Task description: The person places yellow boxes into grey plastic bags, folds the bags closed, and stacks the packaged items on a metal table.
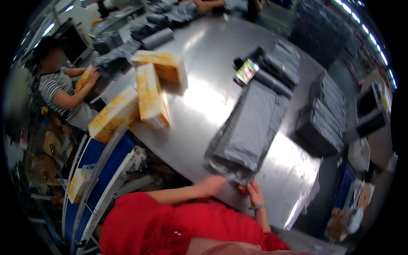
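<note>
A grey plastic mailing bag [253,127] with a box-like shape inside lies on the metal table in front of me. Its crumpled near end points toward my body. My right hand [256,194] is at that near edge, its fingers closed on the plastic. Just left of the same edge is my left hand [212,185], smeared by motion, so its fingers cannot be made out. A phone [246,71] with a lit screen rests beyond the bag's far end, beside dark grey wrapped parcels [280,63].
Three white-and-yellow boxes [152,95] stand at the metal table's [204,51] left edge, by a blue conveyor [117,155] carrying another box [79,185]. More grey parcels [325,114] sit to the right, near a dark monitor [369,108]. A co-worker [63,87] at left holds a yellow box.
</note>
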The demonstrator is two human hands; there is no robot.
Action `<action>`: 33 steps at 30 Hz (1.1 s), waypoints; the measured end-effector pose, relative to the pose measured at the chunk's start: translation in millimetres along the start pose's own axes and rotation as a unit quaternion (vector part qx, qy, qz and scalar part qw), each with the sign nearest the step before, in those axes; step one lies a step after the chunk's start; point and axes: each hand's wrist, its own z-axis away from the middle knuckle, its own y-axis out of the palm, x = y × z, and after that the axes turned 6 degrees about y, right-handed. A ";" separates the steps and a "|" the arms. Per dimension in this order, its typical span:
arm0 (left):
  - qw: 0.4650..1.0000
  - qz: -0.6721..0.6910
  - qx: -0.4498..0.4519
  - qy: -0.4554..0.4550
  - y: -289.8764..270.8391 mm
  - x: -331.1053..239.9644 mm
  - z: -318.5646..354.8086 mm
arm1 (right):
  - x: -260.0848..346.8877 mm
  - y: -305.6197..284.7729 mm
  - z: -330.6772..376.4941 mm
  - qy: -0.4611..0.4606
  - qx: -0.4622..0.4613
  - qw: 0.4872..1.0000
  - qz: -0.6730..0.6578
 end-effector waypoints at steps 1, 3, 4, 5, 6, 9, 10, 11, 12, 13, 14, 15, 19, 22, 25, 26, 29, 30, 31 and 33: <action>0.995 -0.007 -0.026 -0.095 -18.2 -3.0 40.2 | -15.0 -18.7 -4.9 -0.037 0.015 0.994 0.105; 0.954 -0.036 -0.033 -0.295 -44.1 11.1 127.7 | 19.6 -4.6 21.2 -0.112 -0.068 0.945 0.300; 0.933 -0.049 0.083 -0.346 -42.2 33.7 189.1 | 22.3 -14.2 23.0 -0.145 -0.104 0.920 0.348; 0.883 -0.088 0.281 -0.366 -45.1 45.6 235.1 | 34.5 -25.7 24.4 -0.216 -0.098 0.877 0.418; 0.830 -0.138 0.412 -0.349 -53.3 42.4 235.1 | 52.6 -32.4 19.7 -0.289 -0.079 0.822 0.485; 0.948 -0.263 0.107 -0.142 -125.7 -4.8 91.8 | 106.5 -27.0 25.2 -0.434 -0.028 0.619 0.654; 0.956 -0.292 -0.008 0.035 -141.0 -23.7 44.8 | 120.5 -15.3 18.7 -0.454 -0.011 0.543 0.707; 0.912 -0.356 -0.017 0.203 -155.1 -39.1 1.5 | 123.6 -8.2 5.2 -0.481 0.020 0.515 0.709; 0.871 -0.406 0.001 0.277 -154.6 -35.3 -25.5 | 124.3 -4.9 -10.9 -0.509 0.048 0.487 0.708; 0.822 -0.448 0.019 0.352 -153.5 -24.4 -47.2 | 122.9 -7.0 -20.5 -0.530 0.072 0.458 0.710; 0.823 -0.431 0.037 0.369 -155.9 -5.5 -63.4 | 117.6 -14.4 -28.6 -0.528 0.076 0.484 0.694; 0.824 -0.413 0.058 0.383 -156.2 16.5 -74.5 | 108.8 -22.5 -37.5 -0.525 0.083 0.512 0.675; 0.912 -0.274 -0.018 0.305 -165.4 26.2 -83.2 | 108.4 -32.5 -36.2 -0.522 -0.038 0.648 0.553; 0.950 -0.122 -0.235 0.164 -149.3 13.4 -108.1 | 113.6 -2.2 -47.6 -0.376 -0.245 0.850 0.278; 0.934 -0.040 -0.352 0.043 -126.1 28.8 -155.2 | 132.5 9.1 -95.0 -0.340 -0.323 0.826 0.314; 0.937 -0.039 -0.347 0.015 -117.9 46.8 -165.9 | 125.9 -5.0 -117.3 -0.282 -0.314 0.834 0.356; 0.936 -0.047 -0.348 -0.017 -119.6 52.9 -183.0 | 128.3 -17.4 -150.5 -0.209 -0.307 0.866 0.335; 0.935 -0.055 -0.351 -0.018 -125.8 47.7 -186.7 | 137.1 -21.8 -154.8 -0.156 -0.282 0.895 0.308; 0.932 -0.082 -0.352 -0.015 -134.4 43.4 -190.0 | 144.7 -25.1 -157.1 -0.212 -0.285 0.864 0.357; 0.926 -0.135 -0.353 -0.011 -150.7 34.2 -198.2 | 161.9 -21.7 -169.2 -0.253 -0.284 0.890 0.250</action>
